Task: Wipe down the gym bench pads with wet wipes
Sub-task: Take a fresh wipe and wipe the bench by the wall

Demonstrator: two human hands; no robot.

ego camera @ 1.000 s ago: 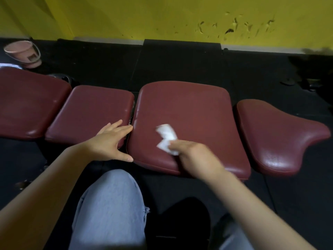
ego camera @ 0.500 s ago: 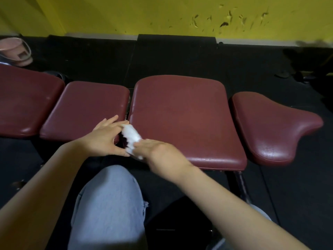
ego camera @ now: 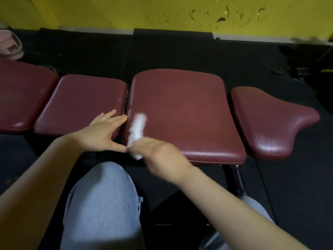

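Several dark red bench pads lie in a row. The large middle pad [ego camera: 183, 112] is in front of me. My right hand [ego camera: 160, 154] holds a crumpled white wet wipe [ego camera: 137, 129] against that pad's near left corner; hand and wipe are blurred. My left hand [ego camera: 102, 132] rests flat, fingers spread, on the near right corner of the smaller pad [ego camera: 81, 103] to the left. A curved pad [ego camera: 270, 121] sits on the right and another pad [ego camera: 21, 94] at the far left.
Black rubber floor surrounds the bench, with a yellow wall [ego camera: 162, 13] behind. A pink bucket [ego camera: 9, 46] stands at the far left. My knee in light jeans [ego camera: 102, 204] is below the hands. A metal bench leg [ego camera: 237, 177] shows under the middle pad.
My right hand swept the wipe from the middle pad's front centre to its left edge, and now it sits slightly right again. My left hand stayed on the smaller pad.
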